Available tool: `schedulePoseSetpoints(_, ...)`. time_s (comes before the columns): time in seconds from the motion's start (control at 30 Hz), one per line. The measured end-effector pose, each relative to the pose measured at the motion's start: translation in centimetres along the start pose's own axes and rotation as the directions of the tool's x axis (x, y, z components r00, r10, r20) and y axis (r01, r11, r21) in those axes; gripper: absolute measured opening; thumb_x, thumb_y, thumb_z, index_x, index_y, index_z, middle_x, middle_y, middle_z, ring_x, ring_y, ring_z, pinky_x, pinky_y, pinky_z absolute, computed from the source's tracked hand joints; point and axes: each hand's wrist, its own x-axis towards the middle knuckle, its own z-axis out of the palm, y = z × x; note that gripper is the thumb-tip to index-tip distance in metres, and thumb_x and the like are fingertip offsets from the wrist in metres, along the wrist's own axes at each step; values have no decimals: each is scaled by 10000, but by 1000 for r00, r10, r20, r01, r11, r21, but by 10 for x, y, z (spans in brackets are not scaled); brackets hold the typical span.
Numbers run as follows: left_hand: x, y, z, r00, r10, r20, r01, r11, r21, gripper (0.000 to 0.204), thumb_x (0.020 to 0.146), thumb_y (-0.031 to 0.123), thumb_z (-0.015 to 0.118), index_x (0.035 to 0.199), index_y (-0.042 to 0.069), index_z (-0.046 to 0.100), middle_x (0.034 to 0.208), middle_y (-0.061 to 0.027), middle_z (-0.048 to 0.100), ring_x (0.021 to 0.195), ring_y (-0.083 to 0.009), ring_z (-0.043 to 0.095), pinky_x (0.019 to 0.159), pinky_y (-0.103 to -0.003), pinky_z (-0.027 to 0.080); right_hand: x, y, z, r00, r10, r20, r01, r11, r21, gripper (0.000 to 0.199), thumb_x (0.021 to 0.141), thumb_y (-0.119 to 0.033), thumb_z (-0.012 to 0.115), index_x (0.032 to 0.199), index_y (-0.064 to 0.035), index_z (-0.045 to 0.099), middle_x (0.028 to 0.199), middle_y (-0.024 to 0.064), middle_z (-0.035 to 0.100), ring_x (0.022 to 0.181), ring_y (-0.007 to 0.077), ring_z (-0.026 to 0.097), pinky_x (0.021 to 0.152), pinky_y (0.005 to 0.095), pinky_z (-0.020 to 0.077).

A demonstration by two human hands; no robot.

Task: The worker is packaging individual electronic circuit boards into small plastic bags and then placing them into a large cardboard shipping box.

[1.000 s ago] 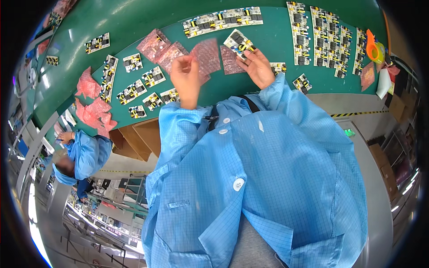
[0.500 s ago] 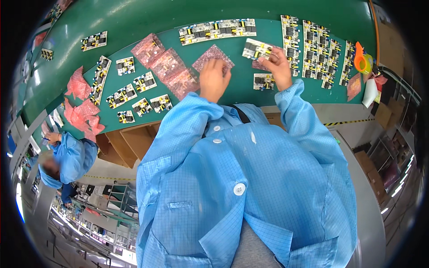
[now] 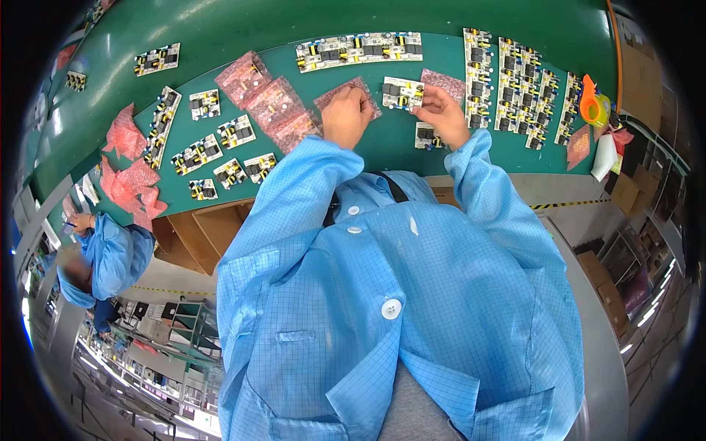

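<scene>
My right hand [image 3: 446,119] pinches a small circuit board [image 3: 401,94] by its right end, with its component side facing up. The board carries yellow and black parts on a pale base. Left of it, my left hand [image 3: 348,119] has its fingers curled together on a pink bubble-wrap bag [image 3: 326,98], gripping it near the upper edge. The fingertips are partly hidden. Another pink bubble bag [image 3: 443,83] lies partly behind my right hand. Just below that hand, a second small board [image 3: 426,135] rests on the green table [image 3: 382,151].
Pink bubble bags with boards inside [image 3: 271,103] lie to the left, beside several loose boards [image 3: 237,132]. A long board strip [image 3: 360,51] lies at the back, with more strips [image 3: 519,88] at right. An orange tape dispenser [image 3: 590,101] stands far right. A co-worker [image 3: 118,253] sits at left.
My right hand has brought the board left and down, turning it level and closer to my left hand. My left hand's fingers have drawn together on the bubble bag.
</scene>
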Motion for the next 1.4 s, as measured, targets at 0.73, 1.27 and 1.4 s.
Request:
schedulePoseSetpoints(0.73, -21, 1, -11, 911, 303, -281, -360, 915, -183, 123, 713, 53, 711, 811, 80, 643, 981, -47, 607, 913, -278, 593, 775, -383, 509, 8, -22, 1, 986, 165, 38, -163, 985, -47, 401, 802, -37, 724, 1168, -6, 565, 1006, 84, 666, 962, 157, 638, 874, 280, 502)
schedulePoseSetpoints(1.27, -34, 4, -39, 897, 351, -269, -410, 889, -206, 158, 711, 84, 741, 859, 97, 688, 976, -52, 586, 887, -251, 580, 780, -379, 478, -15, -24, 22, 932, 355, -72, -354, 935, 28, 303, 816, -142, 732, 1080, -58, 610, 786, -30, 578, 636, 54, 488, 521, 208, 353)
schedulePoseSetpoints(1.4, -38, 13, -56, 859, 460, -226, -499, 850, -166, 179, 704, 52, 744, 867, 108, 698, 1047, -57, 600, 973, -270, 573, 823, -387, 485, -22, -24, 22, 926, 376, -22, -370, 919, 138, 289, 826, -140, 726, 1072, -58, 601, 759, -37, 555, 627, 55, 483, 530, 201, 355)
